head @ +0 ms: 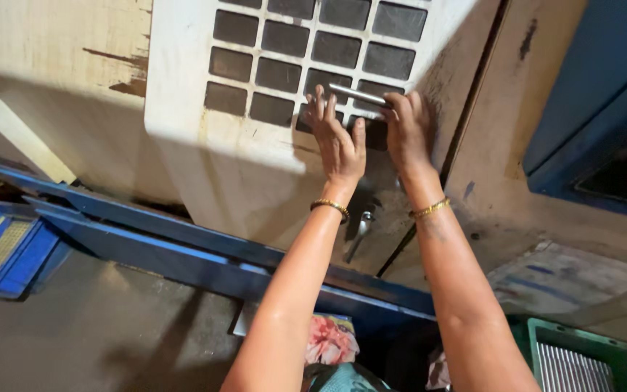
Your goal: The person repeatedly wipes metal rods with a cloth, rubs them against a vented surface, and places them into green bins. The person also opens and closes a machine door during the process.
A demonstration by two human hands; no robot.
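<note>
Both hands on the metal bar (pixel 357 95) at the white grille (pixel 313 51). Left hand (pixel 337 138) lies flat, fingers spread. Right hand (pixel 408 127) curls around the bar's end

No screens, signs or clearly readable labels are seen. At the lower right, on the pale surface beside the green tray (pixel 582 356), a worn, flat sheet (pixel 567 279) with faded blue and grey marks is found, which may be a label or wrapper; this cannot be told for sure. At the bottom centre, between the forearms, a small piece printed with pink flowers (pixel 330 340) is partly shown, and whether it is a package cannot be told.
</note>
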